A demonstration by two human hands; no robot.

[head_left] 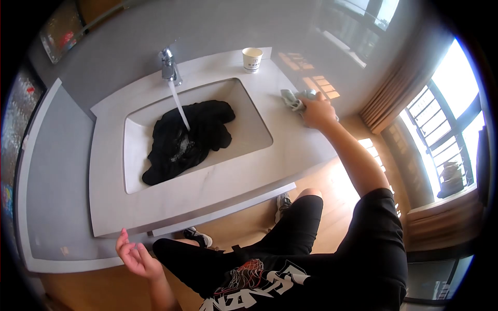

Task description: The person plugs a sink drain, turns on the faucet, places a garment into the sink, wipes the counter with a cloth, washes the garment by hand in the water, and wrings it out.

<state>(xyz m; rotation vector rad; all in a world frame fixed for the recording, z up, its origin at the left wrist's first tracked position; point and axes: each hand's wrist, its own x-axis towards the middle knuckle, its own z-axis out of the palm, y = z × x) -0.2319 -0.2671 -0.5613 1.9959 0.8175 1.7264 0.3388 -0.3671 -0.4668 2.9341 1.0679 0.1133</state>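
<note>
Black cloth [189, 135] lies bunched and wet in the white sink basin [249, 129]. Water runs onto it from the chrome faucet [169, 66]. At the right end of the counter, my right hand [318, 110] is closed on a crumpled pale green-grey cloth [293, 99], which rests on the countertop. Near the counter's front left edge, my left hand [136, 255] hovers palm up with its fingers apart and nothing in it.
A paper cup [252, 60] stands on the counter behind the basin, by the wall. The pale countertop [171, 207] surrounds the sink. A curtain [404, 83] and a barred window [441, 119] are at the right.
</note>
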